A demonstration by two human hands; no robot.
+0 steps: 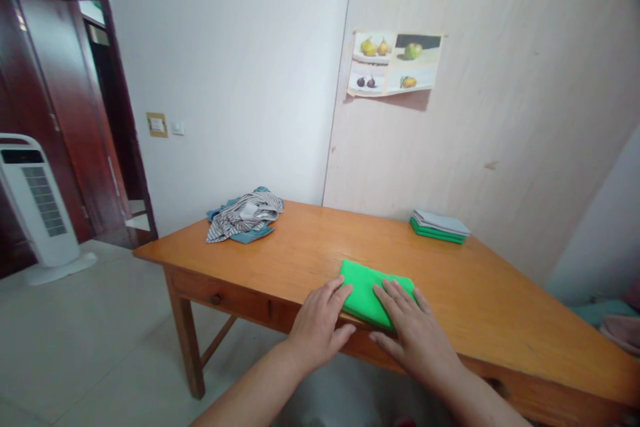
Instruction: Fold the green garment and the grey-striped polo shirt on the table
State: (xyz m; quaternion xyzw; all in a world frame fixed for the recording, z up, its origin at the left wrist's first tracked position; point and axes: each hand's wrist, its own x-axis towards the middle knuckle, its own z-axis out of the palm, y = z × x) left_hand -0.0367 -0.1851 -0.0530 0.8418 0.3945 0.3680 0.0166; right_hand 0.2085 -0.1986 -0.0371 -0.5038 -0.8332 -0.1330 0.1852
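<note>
Folded green cloth [364, 285] at tabletop's [310, 240] front edge

Its left side is being touched by left hand [316, 320], top by right hand [414, 325], fingers [395, 300] and thumbs apart; room is being left behind.

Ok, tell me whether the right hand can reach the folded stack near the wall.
Probably yes, with a stretch: the right hand lies open on the green cloth, and just tabletop shows between that cloth and the folded stack.

Wood tbl [300, 247] w/ crumpled clothes [249, 212] back L, folded grn cloth [364, 280] nr front edge, folded stack [440, 225] back R
</note>
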